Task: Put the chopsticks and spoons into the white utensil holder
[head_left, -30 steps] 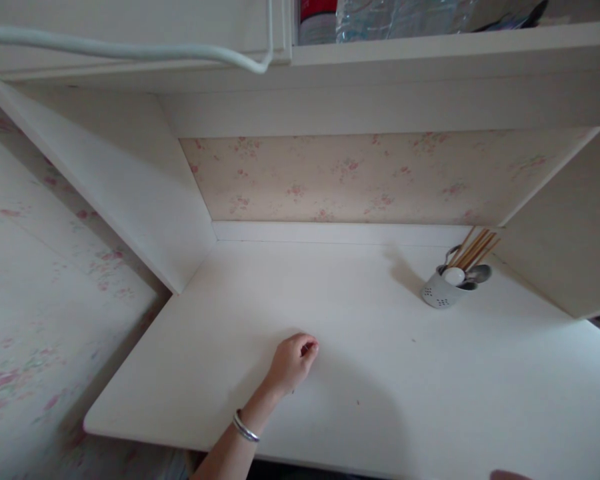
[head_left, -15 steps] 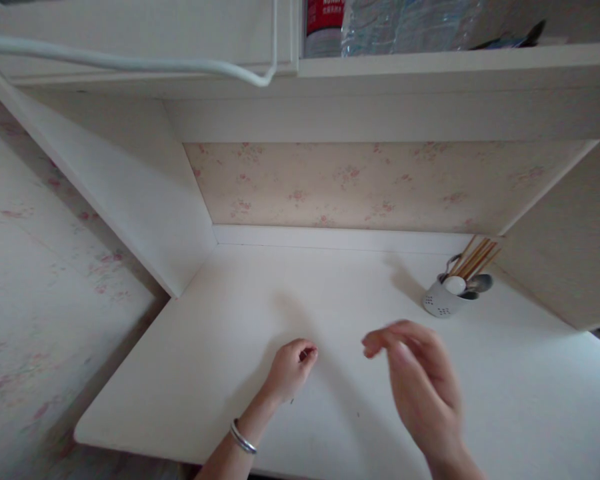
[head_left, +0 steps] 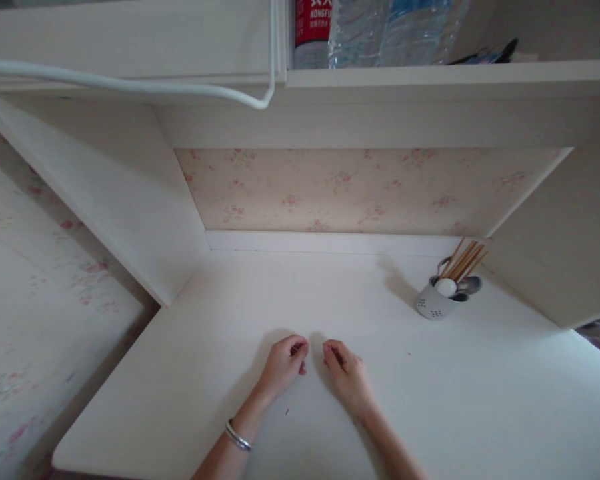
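My left hand (head_left: pixel 281 365) and right hand (head_left: pixel 349 379) rest knuckles-up on the counter (head_left: pixel 480 400), just beside each other, forearms angled inward. Both hands' fingers (head_left: pixel 298 348) are curled under toward the palms. The cup (head_left: pixel 431 305) of chopsticks (head_left: pixel 463 260) stands well apart, back right.

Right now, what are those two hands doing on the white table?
A person has both bare hands down on the white table, close together near the front edge. The left hand, with a silver bracelet on its wrist, and the right hand both have fingers curled in; nothing shows in either. A grey cup of chopsticks and spoons stands at the back right.
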